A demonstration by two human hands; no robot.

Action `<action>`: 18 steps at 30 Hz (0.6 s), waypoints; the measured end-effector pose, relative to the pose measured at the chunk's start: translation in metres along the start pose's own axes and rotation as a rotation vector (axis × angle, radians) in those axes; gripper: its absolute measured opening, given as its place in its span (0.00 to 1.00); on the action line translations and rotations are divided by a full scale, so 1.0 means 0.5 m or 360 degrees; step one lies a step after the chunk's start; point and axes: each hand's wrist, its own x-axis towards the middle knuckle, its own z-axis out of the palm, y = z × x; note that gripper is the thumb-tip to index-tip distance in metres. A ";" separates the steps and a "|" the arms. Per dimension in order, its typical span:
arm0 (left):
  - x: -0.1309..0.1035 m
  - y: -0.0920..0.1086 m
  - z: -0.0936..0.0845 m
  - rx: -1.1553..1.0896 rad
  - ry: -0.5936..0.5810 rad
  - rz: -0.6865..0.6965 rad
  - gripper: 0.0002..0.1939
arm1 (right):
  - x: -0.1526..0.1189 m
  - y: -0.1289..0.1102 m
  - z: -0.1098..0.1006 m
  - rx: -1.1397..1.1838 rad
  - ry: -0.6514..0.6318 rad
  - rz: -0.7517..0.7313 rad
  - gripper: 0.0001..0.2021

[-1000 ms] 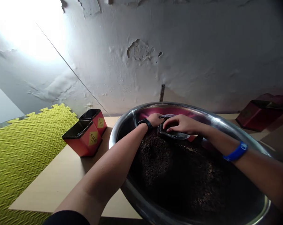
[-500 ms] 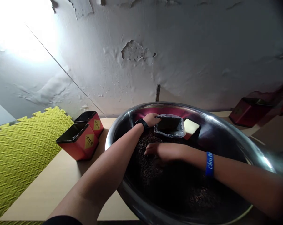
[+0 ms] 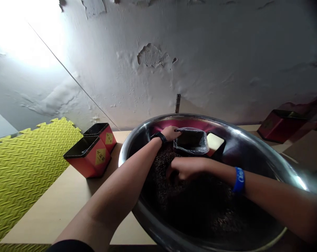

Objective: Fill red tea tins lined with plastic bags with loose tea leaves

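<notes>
A large shiny metal basin (image 3: 158,224) holds loose dark leaves that look like tea leaves (image 3: 162,190). Inside it, toward the back, stands an open tin (image 3: 195,151) lined with clear plastic. My left hand (image 3: 171,133), wearing a black wristband, is closed on the tin's left rim. In front of the tin, my right hand (image 3: 186,168) reaches down into the tea leaves with its fingers curled. Its fingertips are partly hidden among the leaves. A blue wristband (image 3: 239,180) circles the right wrist.
Right of the lined tin lies a red box-like piece with a pale top (image 3: 215,142), inside the basin. Two red tins (image 3: 91,162) stand on the wooden table (image 3: 61,210) at left. Another red tin (image 3: 281,126) is at right. Behind rises a peeling wall (image 3: 121,70).
My right hand has shifted slightly right, and its fingers have curled further down into the tea leaves. My left hand stays on the tin's rim.
</notes>
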 end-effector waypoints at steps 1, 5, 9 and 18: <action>0.000 0.000 0.000 -0.0003 -0.0004 0.0002 0.16 | -0.012 -0.001 -0.022 0.0002 0.0077 -0.0030 0.13; -0.001 0.001 -0.003 0.0002 -0.0048 0.0052 0.15 | -0.063 0.031 -0.096 0.0073 0.0603 0.0066 0.12; 0.001 -0.001 -0.004 -0.0005 -0.0063 0.0047 0.14 | -0.091 0.096 -0.116 -0.0172 0.1118 0.0310 0.13; 0.001 0.001 -0.001 0.0041 -0.0031 -0.0017 0.16 | -0.124 0.014 -0.131 -0.0375 0.0759 0.0726 0.16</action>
